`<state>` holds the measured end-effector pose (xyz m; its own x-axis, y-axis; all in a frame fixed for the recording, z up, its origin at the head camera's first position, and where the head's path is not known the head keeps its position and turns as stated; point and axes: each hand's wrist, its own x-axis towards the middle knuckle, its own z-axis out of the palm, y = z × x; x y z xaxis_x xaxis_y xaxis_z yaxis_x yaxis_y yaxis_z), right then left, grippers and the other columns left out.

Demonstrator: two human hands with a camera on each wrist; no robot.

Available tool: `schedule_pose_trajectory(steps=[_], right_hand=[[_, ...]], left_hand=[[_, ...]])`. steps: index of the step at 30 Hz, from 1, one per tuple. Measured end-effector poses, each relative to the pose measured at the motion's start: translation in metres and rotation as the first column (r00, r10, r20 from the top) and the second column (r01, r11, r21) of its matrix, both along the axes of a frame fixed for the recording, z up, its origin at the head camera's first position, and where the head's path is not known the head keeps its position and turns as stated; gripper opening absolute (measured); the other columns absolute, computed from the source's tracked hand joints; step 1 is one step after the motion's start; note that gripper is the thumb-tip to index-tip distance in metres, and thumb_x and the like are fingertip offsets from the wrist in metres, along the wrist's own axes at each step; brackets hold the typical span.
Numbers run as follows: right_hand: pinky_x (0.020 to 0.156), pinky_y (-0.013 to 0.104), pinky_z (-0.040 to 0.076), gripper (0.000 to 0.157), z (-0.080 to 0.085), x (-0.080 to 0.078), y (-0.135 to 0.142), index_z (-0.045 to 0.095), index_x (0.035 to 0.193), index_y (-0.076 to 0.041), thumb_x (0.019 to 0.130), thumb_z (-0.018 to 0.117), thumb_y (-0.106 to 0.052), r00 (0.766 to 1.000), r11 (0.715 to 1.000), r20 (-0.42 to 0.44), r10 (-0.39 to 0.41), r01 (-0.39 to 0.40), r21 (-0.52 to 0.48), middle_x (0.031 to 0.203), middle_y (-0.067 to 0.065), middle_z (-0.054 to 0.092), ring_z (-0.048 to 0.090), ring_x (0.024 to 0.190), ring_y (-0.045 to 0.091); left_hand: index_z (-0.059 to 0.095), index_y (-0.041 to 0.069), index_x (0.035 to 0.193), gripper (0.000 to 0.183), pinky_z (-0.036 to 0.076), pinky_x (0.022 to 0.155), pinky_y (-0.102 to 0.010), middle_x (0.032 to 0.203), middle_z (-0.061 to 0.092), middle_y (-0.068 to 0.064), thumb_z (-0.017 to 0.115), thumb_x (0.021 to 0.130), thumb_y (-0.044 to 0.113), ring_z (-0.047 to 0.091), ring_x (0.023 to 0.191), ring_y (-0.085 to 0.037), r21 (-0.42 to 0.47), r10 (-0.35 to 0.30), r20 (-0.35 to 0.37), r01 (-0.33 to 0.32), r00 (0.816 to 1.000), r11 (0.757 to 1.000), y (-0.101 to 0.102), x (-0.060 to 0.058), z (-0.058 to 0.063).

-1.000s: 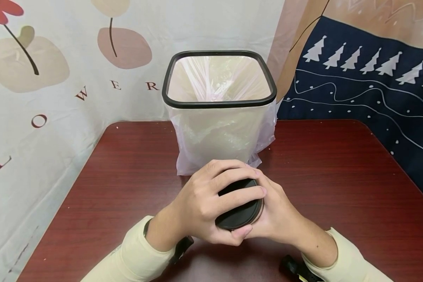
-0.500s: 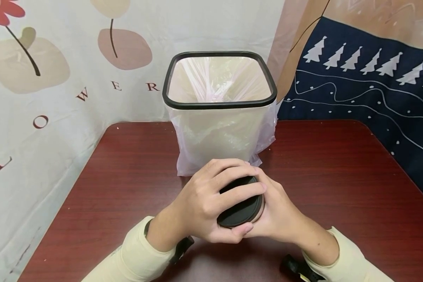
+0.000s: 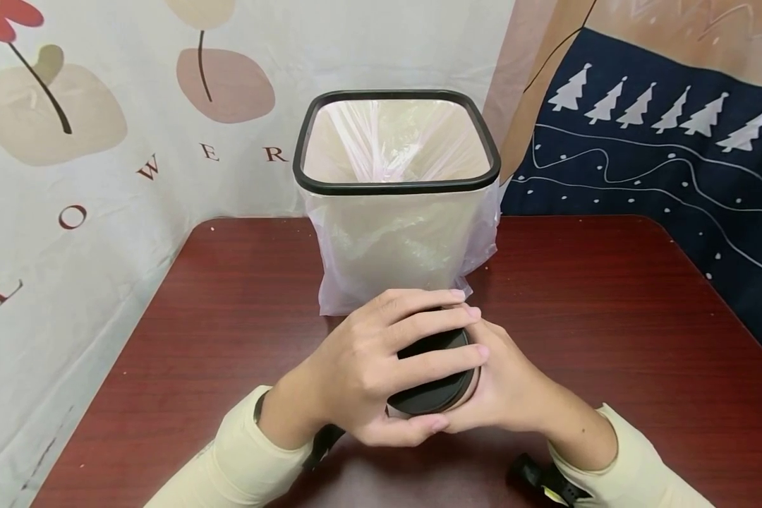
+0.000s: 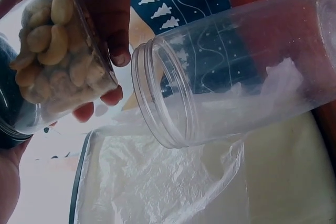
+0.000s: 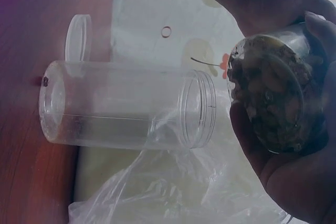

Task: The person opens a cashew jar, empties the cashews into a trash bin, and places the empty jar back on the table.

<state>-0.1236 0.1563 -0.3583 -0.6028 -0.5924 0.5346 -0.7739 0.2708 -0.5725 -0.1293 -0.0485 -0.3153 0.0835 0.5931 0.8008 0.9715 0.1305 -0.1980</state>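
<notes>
My right hand (image 3: 514,381) grips a clear jar of cashews (image 4: 58,45) around its side. Over the jar's black lid (image 3: 433,396) lies my left hand (image 3: 368,367), its fingers spread across the top and its thumb at the near edge. The left fingertips reach the right hand. Seen in the right wrist view, nuts show through the jar's base. Below the held jar, an open clear jar (image 5: 121,103) stands on the table with nothing visible inside; the hands hide it in the head view.
A bin (image 3: 394,236) with a black rim and a thin plastic liner stands right behind the hands. A translucent lid (image 5: 79,38) lies on the dark red table (image 3: 609,303), beside the open jar. Printed cloths hang behind the table.
My left fingers have straightened and shifted slightly right across the black lid, with the thumb spread farther from the fingers. The right hand still holds the jar in nearly the same place.
</notes>
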Motion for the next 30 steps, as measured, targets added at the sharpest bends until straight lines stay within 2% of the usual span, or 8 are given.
schedule_pose_trajectory(steps=[5, 10, 12, 20, 30], right_hand=[[0.090, 0.022, 0.052, 0.084, -0.0008, -0.0005, 0.0015, 0.053, 0.129, -0.010, 0.061, 0.090, -0.042, 1.000, 1.000, 0.000, 0.021, -0.021, 0.013, 0.117, -0.003, 0.065, 0.065, 0.104, 0.009], [0.095, 0.022, 0.051, 0.088, -0.0017, -0.0004, 0.0025, 0.050, 0.131, -0.006, 0.068, 0.083, -0.058, 1.000, 1.000, -0.010, 0.028, -0.028, 0.004, 0.119, 0.002, 0.065, 0.065, 0.106, 0.012], [0.095, 0.022, 0.051, 0.089, -0.0018, -0.0006, 0.0024, 0.050, 0.132, -0.005, 0.069, 0.082, -0.059, 0.999, 1.000, -0.022, 0.027, -0.027, 0.001, 0.120, 0.003, 0.065, 0.065, 0.107, 0.013], [0.095, 0.022, 0.050, 0.089, -0.0009, 0.0008, -0.0017, 0.050, 0.135, -0.004, 0.060, 0.089, -0.033, 0.998, 1.000, -0.056, 0.000, 0.000, -0.002, 0.122, 0.004, 0.064, 0.064, 0.107, 0.014], [0.094, 0.021, 0.050, 0.090, -0.0007, 0.0032, -0.0039, 0.050, 0.134, -0.005, 0.057, 0.091, -0.030, 0.998, 0.999, -0.055, -0.031, 0.031, -0.008, 0.123, 0.004, 0.062, 0.063, 0.107, 0.014]], left_hand=[[0.072, 0.007, 0.118, 0.044, 0.048, 0.106, -0.042, 0.124, 0.067, -0.021, 0.060, 0.088, 0.037, 0.062, 0.120, -0.034, -0.010, -0.014, -0.017, 0.013, 1.000, 1.000, 0.0006, 0.0001, -0.0008], [0.073, 0.007, 0.117, 0.044, 0.050, 0.102, -0.040, 0.120, 0.068, -0.019, 0.065, 0.087, 0.038, 0.064, 0.115, -0.032, 0.009, -0.016, -0.016, 0.016, 1.000, 1.000, 0.0027, 0.0006, -0.0015], [0.073, 0.008, 0.116, 0.043, 0.051, 0.100, -0.040, 0.119, 0.069, -0.018, 0.065, 0.086, 0.038, 0.065, 0.113, -0.032, 0.018, -0.010, -0.021, 0.010, 1.000, 1.000, 0.0034, 0.0007, -0.0019], [0.074, 0.008, 0.113, 0.041, 0.052, 0.096, -0.039, 0.115, 0.070, -0.016, 0.067, 0.083, 0.034, 0.067, 0.109, -0.030, 0.044, 0.005, -0.023, -0.004, 1.000, 0.999, 0.0034, 0.0010, -0.0021], [0.075, 0.009, 0.111, 0.040, 0.053, 0.096, -0.038, 0.113, 0.071, -0.016, 0.069, 0.080, 0.033, 0.067, 0.106, -0.030, 0.062, 0.010, -0.030, -0.008, 1.000, 0.998, 0.0038, 0.0014, -0.0017]])
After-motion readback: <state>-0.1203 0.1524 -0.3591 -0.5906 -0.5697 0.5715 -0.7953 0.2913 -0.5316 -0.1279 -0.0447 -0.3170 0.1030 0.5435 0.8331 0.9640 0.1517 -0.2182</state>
